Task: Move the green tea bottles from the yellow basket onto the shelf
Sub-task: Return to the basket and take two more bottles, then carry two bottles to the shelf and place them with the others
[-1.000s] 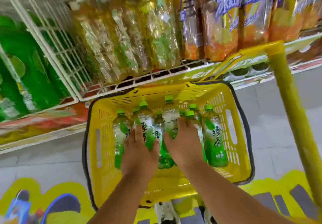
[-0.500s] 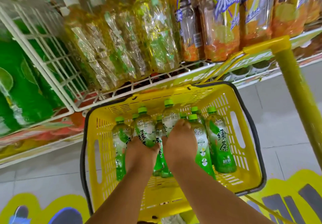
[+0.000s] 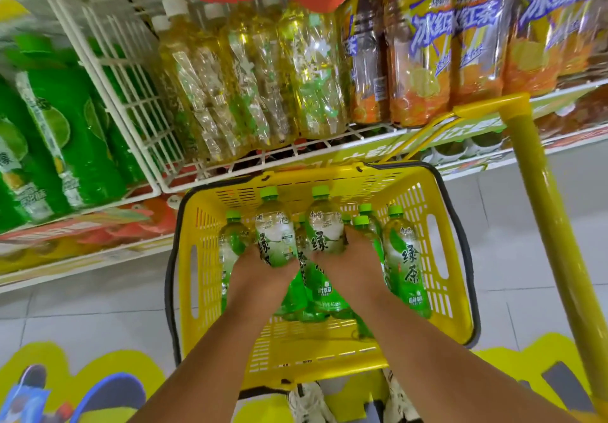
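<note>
The yellow basket stands on the floor below me, holding several green tea bottles with green caps. My left hand is shut on one green tea bottle, raised a little above the others. My right hand grips a second green tea bottle, also lifted. Another green tea bottle stands at the basket's right side, and one at its left. The white wire shelf is just beyond the basket.
The shelf holds large yellow-green bottles, orange iced-tea bottles to the right and green bottles in the left bay. The basket's yellow pull handle rises at right. My shoes are just behind the basket.
Both hands have closed around a bottle each and lifted them upward out of the cluster. The view has tilted up toward the shelf.
</note>
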The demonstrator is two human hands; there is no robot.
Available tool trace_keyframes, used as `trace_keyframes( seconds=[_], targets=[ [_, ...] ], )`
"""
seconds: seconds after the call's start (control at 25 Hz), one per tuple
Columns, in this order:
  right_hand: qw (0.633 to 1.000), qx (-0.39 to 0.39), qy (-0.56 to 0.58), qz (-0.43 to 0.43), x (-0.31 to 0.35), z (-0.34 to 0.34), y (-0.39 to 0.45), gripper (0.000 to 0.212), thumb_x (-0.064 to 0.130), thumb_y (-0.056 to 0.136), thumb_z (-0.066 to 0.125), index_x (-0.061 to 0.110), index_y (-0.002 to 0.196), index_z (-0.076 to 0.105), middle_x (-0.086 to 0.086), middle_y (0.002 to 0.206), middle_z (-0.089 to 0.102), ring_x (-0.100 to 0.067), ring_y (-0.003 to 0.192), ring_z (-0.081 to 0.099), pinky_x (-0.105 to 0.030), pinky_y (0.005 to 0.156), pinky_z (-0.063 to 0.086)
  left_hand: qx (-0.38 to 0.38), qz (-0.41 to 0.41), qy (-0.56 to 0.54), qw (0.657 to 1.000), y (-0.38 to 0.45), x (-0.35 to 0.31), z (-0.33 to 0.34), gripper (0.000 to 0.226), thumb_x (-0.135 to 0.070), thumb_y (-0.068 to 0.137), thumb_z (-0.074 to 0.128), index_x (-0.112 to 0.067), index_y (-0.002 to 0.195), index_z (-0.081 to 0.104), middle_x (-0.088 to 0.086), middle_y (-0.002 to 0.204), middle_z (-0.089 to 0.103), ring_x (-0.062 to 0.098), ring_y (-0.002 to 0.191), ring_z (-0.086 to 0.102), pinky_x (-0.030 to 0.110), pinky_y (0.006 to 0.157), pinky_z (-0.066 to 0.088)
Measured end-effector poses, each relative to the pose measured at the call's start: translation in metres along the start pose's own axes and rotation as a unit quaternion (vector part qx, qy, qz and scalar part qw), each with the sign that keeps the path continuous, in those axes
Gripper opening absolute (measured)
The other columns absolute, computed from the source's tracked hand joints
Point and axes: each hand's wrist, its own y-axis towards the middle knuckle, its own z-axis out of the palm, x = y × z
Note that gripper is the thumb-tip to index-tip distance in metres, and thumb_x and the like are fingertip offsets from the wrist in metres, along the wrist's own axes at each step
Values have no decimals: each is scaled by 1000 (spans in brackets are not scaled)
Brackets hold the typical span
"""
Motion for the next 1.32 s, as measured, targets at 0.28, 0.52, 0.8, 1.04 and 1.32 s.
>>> trace_keyframes(
  seconds=[0.28,0.52,0.8,1.04,1.32],
  targets=[
    [996,44,82,3,30,-80,-49,42,30,75,87,29,114,71,8,96,77,-13,90,73,-39,84,60,24,40,-50,998,-73,-31,-39,37,-43,82,80,-22,109,65,-3,97,75,18,83,73,39,68,59],
    [994,51,94,-24,104,-162,-122,32,24,78,86,29,106,72,9,90,77,0,77,71,-11,58,51,9,67,-72,995,-160,-87,-101,87,-63,70,78,-19,141,54,2,136,64,23,112,66,33,81,57],
    [986,49,127,-94,209,-259,-230,53,27,76,87,22,125,67,6,105,77,-11,96,74,-36,89,60,15,141,-78,987,-285,-158,-200,75,-52,78,81,-19,140,55,-4,129,66,15,106,66,27,81,53],
    [977,26,125,-172,301,-317,-316,30,25,78,85,23,106,74,5,97,79,-14,91,76,-29,75,60,-26,252,-97,963,-364,-206,-281,95,-66,69,78,-21,148,50,3,147,57,24,125,59,39,108,48],
    [953,32,170,-248,377,-363,-367,100,55,50,94,20,137,59,3,125,71,-16,106,72,-43,92,58,-66,328,-172,926,-425,-259,-351,82,-51,82,79,-20,151,46,-5,146,54,20,129,55,28,103,41]
  ],
)
